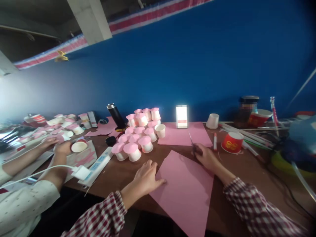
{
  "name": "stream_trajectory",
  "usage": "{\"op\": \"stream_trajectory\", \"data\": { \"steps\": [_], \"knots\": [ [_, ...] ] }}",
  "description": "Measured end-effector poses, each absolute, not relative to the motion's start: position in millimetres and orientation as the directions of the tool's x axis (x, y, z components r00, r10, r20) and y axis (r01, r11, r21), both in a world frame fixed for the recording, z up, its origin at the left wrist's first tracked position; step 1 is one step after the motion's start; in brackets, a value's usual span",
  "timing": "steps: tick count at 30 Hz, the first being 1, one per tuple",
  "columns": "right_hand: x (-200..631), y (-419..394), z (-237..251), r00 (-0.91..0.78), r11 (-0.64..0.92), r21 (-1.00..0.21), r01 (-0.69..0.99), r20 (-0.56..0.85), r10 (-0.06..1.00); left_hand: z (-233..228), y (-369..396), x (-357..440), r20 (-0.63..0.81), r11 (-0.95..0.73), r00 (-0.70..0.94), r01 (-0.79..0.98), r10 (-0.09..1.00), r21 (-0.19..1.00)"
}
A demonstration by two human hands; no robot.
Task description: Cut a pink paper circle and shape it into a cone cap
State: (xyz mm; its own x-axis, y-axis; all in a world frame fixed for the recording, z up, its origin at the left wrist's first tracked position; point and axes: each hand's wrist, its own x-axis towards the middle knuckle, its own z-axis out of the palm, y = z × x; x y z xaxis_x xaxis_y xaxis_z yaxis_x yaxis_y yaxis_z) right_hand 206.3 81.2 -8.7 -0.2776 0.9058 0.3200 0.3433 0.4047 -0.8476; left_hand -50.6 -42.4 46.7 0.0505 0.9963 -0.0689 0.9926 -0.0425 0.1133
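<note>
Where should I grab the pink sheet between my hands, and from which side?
Probably pinch the pink sheet by its left edge, coming from the left, thumb on top: it's thin and broad, and your left hand is at that edge. Your right hand holds a dark-handled tool.

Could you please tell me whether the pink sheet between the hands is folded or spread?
Spread: the pink sheet shows one broad face, with no fold visible.
</note>
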Motion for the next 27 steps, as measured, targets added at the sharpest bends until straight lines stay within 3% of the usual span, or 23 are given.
{"op": "stream_trajectory", "data": {
  "steps": [9, 20, 24, 27],
  "knots": [
    [206.3, 79.9, -7.1, -0.241, 0.386, -0.832, 0.398, 0.311, 0.919, 37.1, -58.4, -57.7, -0.096, -0.004, 0.032, 0.96, 0.995, 0.28],
    [207.1, 77.0, -1.2, -0.257, 0.401, -0.797, 0.451, 0.315, 0.914, 41.1, -66.7, -44.8, -0.088, -0.046, 0.07, 0.966, 0.994, 0.253],
    [207.1, 77.7, -3.4, -0.254, 0.395, -0.81, 0.434, 0.311, 0.916, 30.4, -87.2, -43.7, -0.005, -0.152, 0.16, 0.948, 0.987, 0.279],
    [206.6, 76.6, -1.3, -0.257, 0.385, -0.815, 0.432, 0.298, 0.919, 15.4, -108.9, -39.4, 0.055, -0.391, 0.39, 0.886, 0.919, 0.248]
  ]
}}
